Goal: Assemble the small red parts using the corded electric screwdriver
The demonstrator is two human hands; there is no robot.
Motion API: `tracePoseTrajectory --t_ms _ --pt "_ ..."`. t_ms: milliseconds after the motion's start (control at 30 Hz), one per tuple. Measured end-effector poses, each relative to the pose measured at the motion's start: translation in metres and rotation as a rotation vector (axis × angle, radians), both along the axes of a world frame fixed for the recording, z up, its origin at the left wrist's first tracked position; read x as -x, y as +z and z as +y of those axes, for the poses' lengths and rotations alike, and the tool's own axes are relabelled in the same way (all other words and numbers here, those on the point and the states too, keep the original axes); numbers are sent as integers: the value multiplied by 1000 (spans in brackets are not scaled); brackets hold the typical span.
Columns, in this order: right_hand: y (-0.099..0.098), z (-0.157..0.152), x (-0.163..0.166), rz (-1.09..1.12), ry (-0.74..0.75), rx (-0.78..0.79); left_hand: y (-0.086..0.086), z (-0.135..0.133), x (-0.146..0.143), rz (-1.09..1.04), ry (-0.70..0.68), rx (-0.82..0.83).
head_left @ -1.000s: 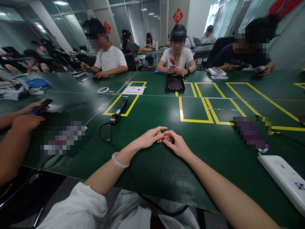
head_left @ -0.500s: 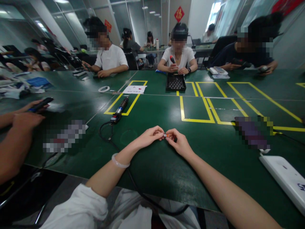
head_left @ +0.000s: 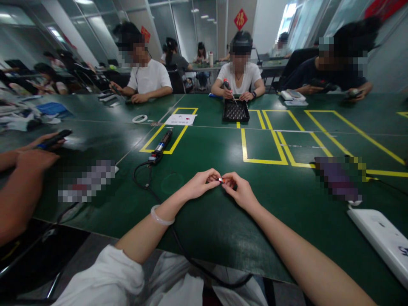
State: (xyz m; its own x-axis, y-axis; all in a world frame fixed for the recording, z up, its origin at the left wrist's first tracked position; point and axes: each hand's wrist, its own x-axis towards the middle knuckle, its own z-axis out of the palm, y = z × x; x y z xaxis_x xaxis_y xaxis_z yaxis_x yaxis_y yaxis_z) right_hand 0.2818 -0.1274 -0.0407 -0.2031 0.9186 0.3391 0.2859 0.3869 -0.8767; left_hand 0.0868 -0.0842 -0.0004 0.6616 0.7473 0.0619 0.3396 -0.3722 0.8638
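My left hand (head_left: 201, 182) and my right hand (head_left: 239, 189) meet fingertip to fingertip just above the green table (head_left: 204, 221). Between them they pinch a tiny part (head_left: 221, 180) with an orange-red tip and a silvery bit; it is too small to name. Both hands have their fingers curled closed around it. A pale bangle (head_left: 160, 216) sits on my left wrist. An electric screwdriver (head_left: 160, 146) lies to the upper left of my hands, its black cable (head_left: 143, 178) looping back toward me.
Yellow tape boxes (head_left: 261, 144) mark the table. A black tray (head_left: 235, 111) stands before the person opposite. A white flat device (head_left: 379, 240) lies at the right edge. A co-worker's arms (head_left: 22, 170) reach in from the left. A white ring (head_left: 139, 119) and paper card (head_left: 180, 120) lie beyond.
A second ago my left fingers were stretched out beside the part; they have since curled closed on it. Both hands stay in about the same spot.
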Motion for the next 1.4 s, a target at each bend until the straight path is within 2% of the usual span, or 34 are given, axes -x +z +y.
tracePoseTrajectory --t_ms 433,733,967,1400 --pt "-2 1 -3 49 -19 113 -1 0 0 -4 -60 64" --pt "1 -1 0 68 59 65 -10 3 0 35 -39 175" --pt "-4 0 -1 74 53 65 -5 0 0 11 -35 121" --pt "-3 1 0 75 22 69 -8 -1 0 -3 1 85"
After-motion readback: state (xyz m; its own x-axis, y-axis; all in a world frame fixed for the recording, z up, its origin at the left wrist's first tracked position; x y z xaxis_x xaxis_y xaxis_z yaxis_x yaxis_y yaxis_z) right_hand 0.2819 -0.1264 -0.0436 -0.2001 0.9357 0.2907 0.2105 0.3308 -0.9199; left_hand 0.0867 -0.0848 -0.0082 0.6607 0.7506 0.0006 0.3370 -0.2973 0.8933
